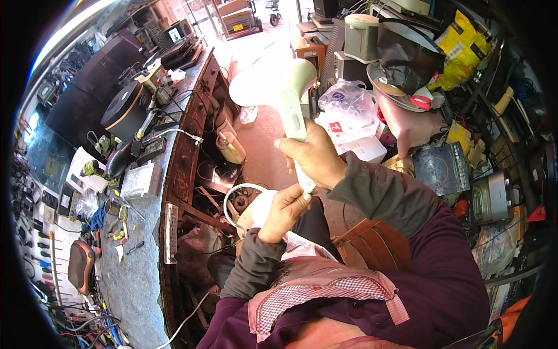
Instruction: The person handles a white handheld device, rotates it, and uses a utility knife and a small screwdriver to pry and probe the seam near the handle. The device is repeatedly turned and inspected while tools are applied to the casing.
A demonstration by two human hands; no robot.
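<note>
A pale green handheld appliance point(293, 107) with a broad two-lobed head and buttons along its handle is held up in front of me. My right hand point(319, 152) wraps round the handle, its thumb lying across the front. Below it, my left hand point(286, 210) pinches the handle's narrow white bottom end between thumb and fingers. A white cord point(227, 205) loops out to the left beside my left hand; where it joins the handle is hidden. The head's left lobe is washed out by bright light.
To the left stands a workbench point(139, 285) with a grey metal box point(141, 180), a black round pot point(124, 109) and scattered hand tools. Plastic bags point(349, 110), a flat black hob point(442, 168) and stacked appliances crowd the right. A wooden stool point(372, 247) is beside my lap.
</note>
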